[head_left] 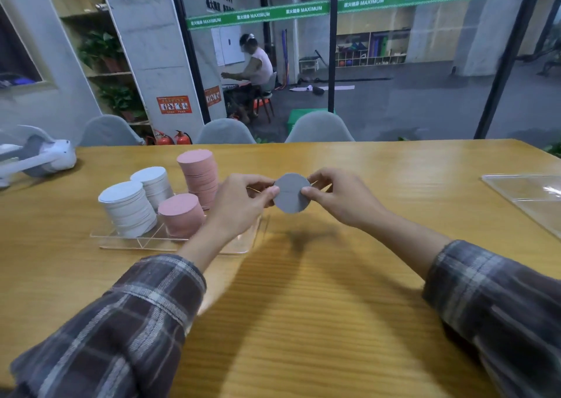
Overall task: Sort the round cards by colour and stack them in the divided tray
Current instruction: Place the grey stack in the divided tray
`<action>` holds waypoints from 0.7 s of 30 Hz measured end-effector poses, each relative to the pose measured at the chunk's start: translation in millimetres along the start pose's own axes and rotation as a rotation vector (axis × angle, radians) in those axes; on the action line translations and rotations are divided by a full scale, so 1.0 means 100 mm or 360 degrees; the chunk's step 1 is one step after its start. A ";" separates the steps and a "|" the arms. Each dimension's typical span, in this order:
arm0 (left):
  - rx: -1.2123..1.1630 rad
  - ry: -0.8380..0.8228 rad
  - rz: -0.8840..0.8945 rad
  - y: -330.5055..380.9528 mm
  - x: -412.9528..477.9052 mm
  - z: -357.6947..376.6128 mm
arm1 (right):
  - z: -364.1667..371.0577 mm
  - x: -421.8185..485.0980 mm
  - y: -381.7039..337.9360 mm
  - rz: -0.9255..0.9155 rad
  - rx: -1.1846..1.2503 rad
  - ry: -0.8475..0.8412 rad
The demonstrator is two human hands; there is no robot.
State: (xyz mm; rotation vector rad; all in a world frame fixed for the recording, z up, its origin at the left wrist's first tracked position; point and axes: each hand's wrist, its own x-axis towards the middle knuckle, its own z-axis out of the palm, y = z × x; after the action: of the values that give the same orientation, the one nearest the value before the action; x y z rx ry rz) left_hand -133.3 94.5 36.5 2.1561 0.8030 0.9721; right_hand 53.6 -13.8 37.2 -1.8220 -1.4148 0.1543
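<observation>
Left hand (pixel 243 203) and right hand (pixel 340 197), forearms converging above the table (pixel 334 306), each pinch an opposite edge of the grey round card (pixel 292 193).

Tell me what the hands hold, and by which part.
A grey round card: the left hand pinches its left edge, the right hand pinches its right edge.

Setting: lounge corner of a gym. Long wooden table (pixel 303 306) near, grey shell chairs (pixel 318 127) along its far edge. Beyond them, a glass partition (pixel 425 100) carries a green "MAXIMUM" banner (pixel 303 9). Far right behind it: cubby shelves (pixel 370 50) with balls and rolled mats, and a mat (pixel 337 88) unrolled on open grey floor. Far left: fire extinguishers (pixel 165 139), potted plants (pixel 100 48) on shelving.
</observation>
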 end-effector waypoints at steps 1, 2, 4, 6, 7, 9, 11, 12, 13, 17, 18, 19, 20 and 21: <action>0.0031 0.0019 -0.0022 -0.04 0.04 -0.10 | 0.07 0.10 -0.06 -0.0002 0.0013 0.0000; 0.0073 0.0042 -0.0048 -0.09 0.09 -0.20 | 0.15 0.19 -0.12 -0.0005 0.0024 -0.0003; 0.0080 0.0082 -0.0127 -0.16 0.17 -0.35 | 0.29 0.36 -0.21 -0.0007 0.0029 -0.0025; 0.0137 0.0058 -0.0191 -0.21 0.24 -0.46 | 0.41 0.50 -0.28 0.0002 0.0026 -0.0058; 0.0205 0.0038 -0.0212 -0.23 0.27 -0.49 | 0.46 0.57 -0.30 0.0009 0.0022 -0.0077; 0.0314 0.0037 -0.0237 -0.27 0.34 -0.53 | 0.56 0.69 -0.31 0.0023 -0.0003 -0.0123; 0.0423 0.0023 -0.0254 -0.31 0.39 -0.54 | 0.64 0.79 -0.31 0.0052 -0.0019 -0.0178; 0.0471 0.0002 -0.0255 -0.33 0.41 -0.55 | 0.67 0.83 -0.32 0.0066 -0.0021 -0.0202; 0.0513 -0.0022 -0.0252 -0.37 0.43 -0.54 | 0.70 0.87 -0.31 0.0080 -0.0021 -0.0220; 0.0641 -0.0043 -0.0259 -0.52 0.49 -0.55 | 0.80 0.98 -0.31 0.0096 -0.0060 -0.0288; 0.0686 -0.0061 -0.0262 -0.56 0.51 -0.55 | 0.83 1.00 -0.31 0.0097 -0.0079 -0.0321; 0.0728 -0.0090 -0.0273 -0.58 0.52 -0.55 | 0.86 1.01 -0.31 0.0093 -0.0099 -0.0347; 0.0773 -0.0122 -0.0282 -0.61 0.53 -0.55 | 0.88 1.03 -0.32 0.0088 -0.0126 -0.0365; 0.0813 -0.0155 -0.0293 -0.63 0.54 -0.54 | 0.90 1.05 -0.32 0.0081 -0.0158 -0.0375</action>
State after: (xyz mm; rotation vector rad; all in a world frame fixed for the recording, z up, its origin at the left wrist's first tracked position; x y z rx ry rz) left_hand -164.2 188.6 40.7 2.4698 1.2836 0.6054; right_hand 18.6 123.6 35.8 -1.9738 -1.5616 0.3397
